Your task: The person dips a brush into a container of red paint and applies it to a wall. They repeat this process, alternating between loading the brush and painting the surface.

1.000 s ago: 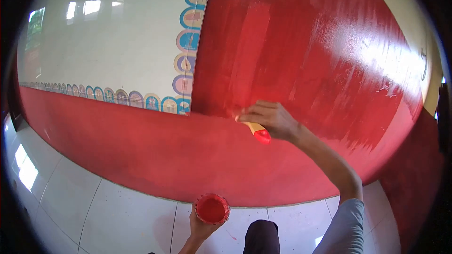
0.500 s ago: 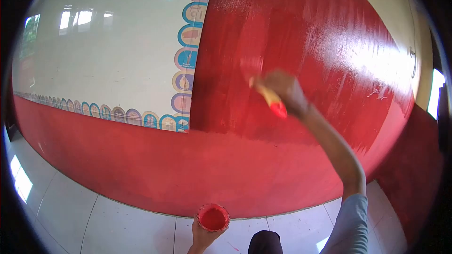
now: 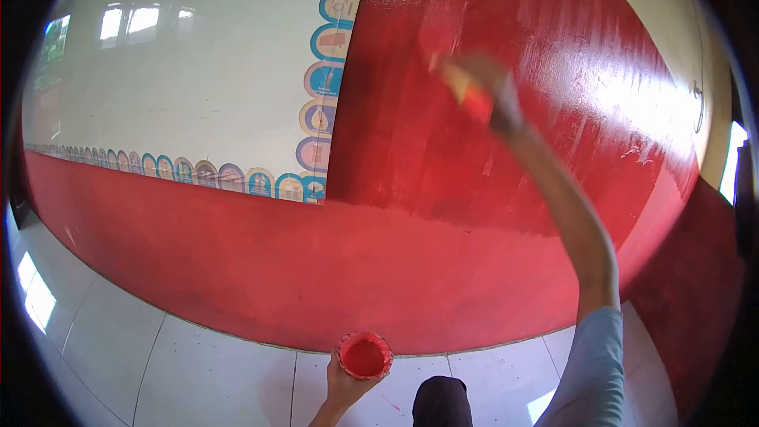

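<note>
My right hand (image 3: 489, 83) is raised high against the red wall (image 3: 490, 174) and grips a paintbrush (image 3: 466, 88) with a yellow and red handle; hand and brush are blurred by motion. The brush head touches the wet, glossy red paint. My left hand (image 3: 348, 391) sits low at the bottom of the view and holds a small cup of red paint (image 3: 364, 356) upright, over the floor.
A white board (image 3: 190, 79) with a border of blue and orange round pictures (image 3: 320, 79) covers the wall at the left. White floor tiles (image 3: 182, 364) run along the wall's base. A dark knee (image 3: 441, 403) shows at the bottom. Unpainted cream wall (image 3: 672, 16) lies upper right.
My right hand has swept the brush upward along the wall, from the level of the board's lower corner to well above it. The paint cup stays low in my left hand.
</note>
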`<state>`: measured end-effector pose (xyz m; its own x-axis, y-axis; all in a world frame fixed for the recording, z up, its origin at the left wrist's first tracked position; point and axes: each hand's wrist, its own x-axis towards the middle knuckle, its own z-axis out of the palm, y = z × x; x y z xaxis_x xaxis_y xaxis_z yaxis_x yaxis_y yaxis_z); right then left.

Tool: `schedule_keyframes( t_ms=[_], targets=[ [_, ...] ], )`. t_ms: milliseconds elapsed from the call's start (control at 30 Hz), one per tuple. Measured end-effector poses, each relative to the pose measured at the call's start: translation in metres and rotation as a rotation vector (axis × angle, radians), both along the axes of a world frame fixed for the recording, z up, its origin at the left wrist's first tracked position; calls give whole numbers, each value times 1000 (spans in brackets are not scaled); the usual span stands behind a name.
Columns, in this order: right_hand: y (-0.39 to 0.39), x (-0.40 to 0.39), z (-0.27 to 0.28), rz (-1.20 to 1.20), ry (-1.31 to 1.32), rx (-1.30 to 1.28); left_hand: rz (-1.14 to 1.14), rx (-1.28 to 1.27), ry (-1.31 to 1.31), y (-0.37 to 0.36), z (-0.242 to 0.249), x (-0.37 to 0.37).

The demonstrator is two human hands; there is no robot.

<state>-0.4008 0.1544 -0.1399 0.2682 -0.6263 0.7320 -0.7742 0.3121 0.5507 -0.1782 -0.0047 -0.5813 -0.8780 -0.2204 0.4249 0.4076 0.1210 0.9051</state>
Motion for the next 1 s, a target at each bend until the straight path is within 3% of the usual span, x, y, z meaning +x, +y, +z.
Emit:
schedule_keyframes(
  t_ms=[33,67,100,200,267,300,333,367,400,433,467,533,667,767,833,867,933,1000],
  targets=[
    [2,5,-44,-9,-75,99,-6,-1,33,-1,1,0],
    [4,15,-83,-120,52,190,-12,-1,66,-2,3,1],
    [10,24,-123,-206,-55,313,-27,7,65,-3,5,2],
    [3,42,-146,-39,-422,476,-36,10,61,-5,10,0],
    [-7,21,-100,16,-240,340,-8,-9,30,-5,7,1],
    [-19,19,-74,101,-593,47,4,-12,50,-4,9,1],
    [-24,13,-36,73,-511,-66,17,-16,72,-3,13,1],
    [-27,11,0,126,-188,-106,30,-22,94,-3,16,1],
    [-31,16,22,118,-161,-240,19,-20,90,-3,15,1],
    [-33,20,31,107,-133,-373,6,-17,87,-2,12,0],
    [-32,21,23,36,8,-290,-8,-13,84,-2,10,0],
    [-25,27,-13,-101,292,-116,-41,8,61,-2,8,0],
    [4,23,-187,-316,-97,321,-143,87,-4,1,-10,-4],
    [6,35,-216,-299,-316,431,-95,93,67,-4,19,5],
    [-4,26,-150,-73,-278,246,-83,50,60,-4,17,5],
    [-14,26,-120,67,-458,-10,-85,44,54,-3,16,6],
    [-18,8,-61,157,-420,-272,-95,38,41,-1,13,6],
    [-16,19,-43,8,-41,-279,-115,49,42,1,8,6]
  ],
)
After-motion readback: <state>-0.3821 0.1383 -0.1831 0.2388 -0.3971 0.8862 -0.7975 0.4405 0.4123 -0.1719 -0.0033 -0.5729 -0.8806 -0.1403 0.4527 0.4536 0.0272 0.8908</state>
